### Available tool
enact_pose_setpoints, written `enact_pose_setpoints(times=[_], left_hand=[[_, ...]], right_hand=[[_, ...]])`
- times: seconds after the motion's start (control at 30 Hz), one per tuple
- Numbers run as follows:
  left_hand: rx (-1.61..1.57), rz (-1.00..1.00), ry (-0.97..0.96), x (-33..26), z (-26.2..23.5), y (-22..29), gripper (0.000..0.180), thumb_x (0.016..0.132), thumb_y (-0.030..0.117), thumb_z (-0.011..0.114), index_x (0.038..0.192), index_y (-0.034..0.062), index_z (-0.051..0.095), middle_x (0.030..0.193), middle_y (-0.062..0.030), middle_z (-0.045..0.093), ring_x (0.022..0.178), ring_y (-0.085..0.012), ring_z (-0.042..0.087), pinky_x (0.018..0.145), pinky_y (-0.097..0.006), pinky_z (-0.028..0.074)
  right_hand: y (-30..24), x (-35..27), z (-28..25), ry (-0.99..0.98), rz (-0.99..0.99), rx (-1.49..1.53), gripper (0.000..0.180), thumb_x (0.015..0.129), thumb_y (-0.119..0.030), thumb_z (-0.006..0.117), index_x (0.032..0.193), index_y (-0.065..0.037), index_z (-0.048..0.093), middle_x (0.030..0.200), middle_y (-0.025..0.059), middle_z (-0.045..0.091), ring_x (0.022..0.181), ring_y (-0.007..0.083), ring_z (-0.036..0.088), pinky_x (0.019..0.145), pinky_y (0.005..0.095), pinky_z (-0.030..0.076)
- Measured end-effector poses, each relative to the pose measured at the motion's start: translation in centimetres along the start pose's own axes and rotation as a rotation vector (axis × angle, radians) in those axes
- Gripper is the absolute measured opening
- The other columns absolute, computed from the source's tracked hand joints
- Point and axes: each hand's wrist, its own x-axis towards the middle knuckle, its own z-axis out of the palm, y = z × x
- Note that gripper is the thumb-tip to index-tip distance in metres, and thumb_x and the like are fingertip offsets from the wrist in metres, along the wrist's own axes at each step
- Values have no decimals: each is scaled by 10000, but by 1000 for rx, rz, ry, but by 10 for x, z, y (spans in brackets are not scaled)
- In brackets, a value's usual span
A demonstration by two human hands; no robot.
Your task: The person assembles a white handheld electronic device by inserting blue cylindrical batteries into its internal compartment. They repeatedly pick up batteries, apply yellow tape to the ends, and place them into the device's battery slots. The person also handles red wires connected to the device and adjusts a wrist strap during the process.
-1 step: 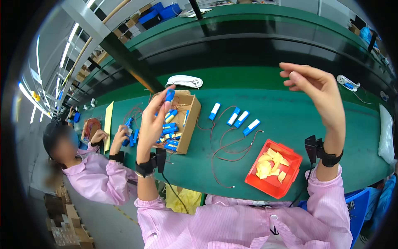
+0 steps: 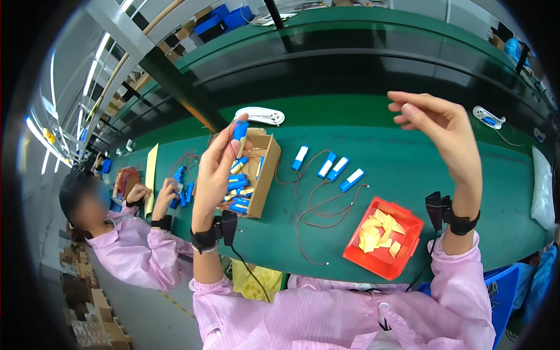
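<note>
Battery [image 2: 240,129], blue, sits pinched in the fingers of the person's left hand [image 2: 213,174], raised by an open cardboard box [image 2: 266,182] of similar ones. Well apart, the right hand [image 2: 446,128] hovers with relaxed, half-bent fingers, gripping nothing. Four blue packs [image 2: 352,180] and a red tray [image 2: 380,270] of yellow pieces [image 2: 372,236] lie on the green table [image 2: 504,186].

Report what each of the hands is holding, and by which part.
The left hand holds a blue battery pack at its fingertips; the exact gripped part cannot be told. The right hand holds nothing.
</note>
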Motion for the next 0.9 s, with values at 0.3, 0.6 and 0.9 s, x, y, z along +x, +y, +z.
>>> enact_pose_setpoints(times=[0.3, 0.6, 0.9], left_hand=[[237, 243, -207, 23, 108, 94, 155, 910, 77, 687, 1027, -24, 675, 956, -62, 676, 855, -89, 647, 673, -222, 534], [-371, 42, -200, 44, 142, 119, 223, 938, 147, 695, 1064, -16, 610, 850, -52, 674, 779, -60, 633, 635, -200, 501], [-155, 122, -265, 30, 138, 97, 286, 1038, 240, 531, 1108, -22, 620, 762, -66, 661, 754, -114, 659, 687, -268, 523]], right_hand=[[-32, -22, 35, 49, -500, -402, 404, 850, -102, 715, 1244, -19, 676, 1165, 154, 682, 1061, 266, 642, 924, 351, 491], [-28, -25, 13, -30, -141, 181, 474, 915, -127, 703, 1353, 0, 578, 1096, 105, 709, 913, 149, 670, 809, 292, 548], [-37, -28, -9, 199, -227, 590, 398, 1005, -152, 577, 1342, 56, 533, 1243, 156, 628, 1034, 204, 667, 870, 384, 599]])
